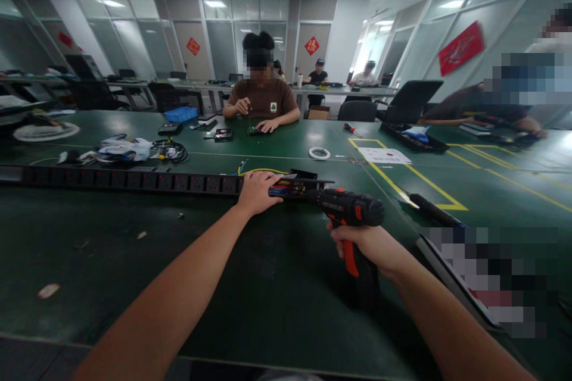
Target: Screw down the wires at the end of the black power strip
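A long black power strip point(147, 183) with a row of sockets lies across the green table. Near its right end my left hand point(257, 193) is closed over the strip, fingers across its top. Coloured wires point(280, 189) show inside the strip's open end, just right of those fingers. My right hand point(361, 243) grips a black and orange cordless drill point(351, 205) by the handle. The drill points left, its front end at the strip's open end; whether the tip touches anything there I cannot tell. A yellow wire point(261, 171) runs behind the strip.
Beyond the strip lie a white tape roll point(319, 153), a white paper point(385, 156), a bundle of cables point(167, 152) and a blue basket point(181, 114). A black-handled tool point(431, 207) rests at right. Across the table a person point(263, 95) handles a small device.
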Demonstrator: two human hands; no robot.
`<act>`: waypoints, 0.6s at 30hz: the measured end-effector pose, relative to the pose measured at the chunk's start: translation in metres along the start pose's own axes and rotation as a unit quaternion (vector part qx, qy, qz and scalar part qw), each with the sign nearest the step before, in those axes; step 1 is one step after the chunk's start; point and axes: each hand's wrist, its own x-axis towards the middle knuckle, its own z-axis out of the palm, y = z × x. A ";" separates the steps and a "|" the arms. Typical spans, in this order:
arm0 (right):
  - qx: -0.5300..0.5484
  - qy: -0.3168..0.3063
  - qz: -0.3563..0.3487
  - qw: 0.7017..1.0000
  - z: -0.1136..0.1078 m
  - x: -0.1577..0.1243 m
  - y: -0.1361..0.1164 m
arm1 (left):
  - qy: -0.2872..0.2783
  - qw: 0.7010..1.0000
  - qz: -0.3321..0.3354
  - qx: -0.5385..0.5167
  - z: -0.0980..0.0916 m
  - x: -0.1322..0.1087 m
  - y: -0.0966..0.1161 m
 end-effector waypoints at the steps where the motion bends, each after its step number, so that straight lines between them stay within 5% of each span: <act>1: 0.001 -0.002 0.002 1.000 0.000 0.000 0.000 | 0.000 1.000 0.000 0.000 0.000 0.000 0.000; 18: 0.003 -0.007 0.004 1.000 0.001 -0.002 -0.004 | 0.001 1.000 0.000 -0.006 0.002 0.001 -0.002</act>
